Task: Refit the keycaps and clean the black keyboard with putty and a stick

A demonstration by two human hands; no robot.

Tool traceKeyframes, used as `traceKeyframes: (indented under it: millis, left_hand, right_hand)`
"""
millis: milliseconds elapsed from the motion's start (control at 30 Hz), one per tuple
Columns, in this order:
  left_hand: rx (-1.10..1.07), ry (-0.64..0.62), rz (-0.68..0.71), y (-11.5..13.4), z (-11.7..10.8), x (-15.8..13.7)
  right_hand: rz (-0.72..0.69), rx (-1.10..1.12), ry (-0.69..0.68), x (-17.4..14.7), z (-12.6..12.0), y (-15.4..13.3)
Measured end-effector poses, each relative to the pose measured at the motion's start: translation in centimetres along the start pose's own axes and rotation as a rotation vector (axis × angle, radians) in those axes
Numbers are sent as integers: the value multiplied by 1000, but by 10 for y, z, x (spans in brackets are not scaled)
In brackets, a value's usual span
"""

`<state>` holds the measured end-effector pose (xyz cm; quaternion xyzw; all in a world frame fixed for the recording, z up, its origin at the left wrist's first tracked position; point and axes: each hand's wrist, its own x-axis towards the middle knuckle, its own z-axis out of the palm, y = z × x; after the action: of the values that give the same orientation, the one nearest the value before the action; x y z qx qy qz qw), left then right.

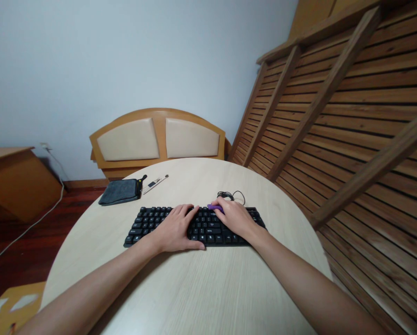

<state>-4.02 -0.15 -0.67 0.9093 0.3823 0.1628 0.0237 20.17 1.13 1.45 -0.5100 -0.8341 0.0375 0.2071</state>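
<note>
A black keyboard lies flat on the pale round table, its keys facing up. My left hand spans it from above, with the fingers at its back edge and the thumb along its front edge, gripping it. Over the right part of the keys, my right hand is closed around a small purple tool. Only its purple end shows, pointing left over the back rows of keys; the rest is hidden by the fingers. Behind that hand lies a coiled black cable.
At the back left of the table lie a dark grey folded cloth and a slim, pale item with a dark label. A cushioned wooden headboard stands behind; slatted wooden panels lean at right.
</note>
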Motion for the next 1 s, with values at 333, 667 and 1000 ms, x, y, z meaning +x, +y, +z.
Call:
traceKeyframes:
  millis: [333,667,1000]
  left_hand:
    - [0,4,-18,6,-2,2]
    - [0,25,-7,2,2,0]
    - [-9,42,2,2,4,0]
  right_hand:
    - [-208,2,-149,-11,-16,-7]
    - [-401,136,-287,-21,-30,-16]
    - [-227,499,-319,-20,-38,-10]
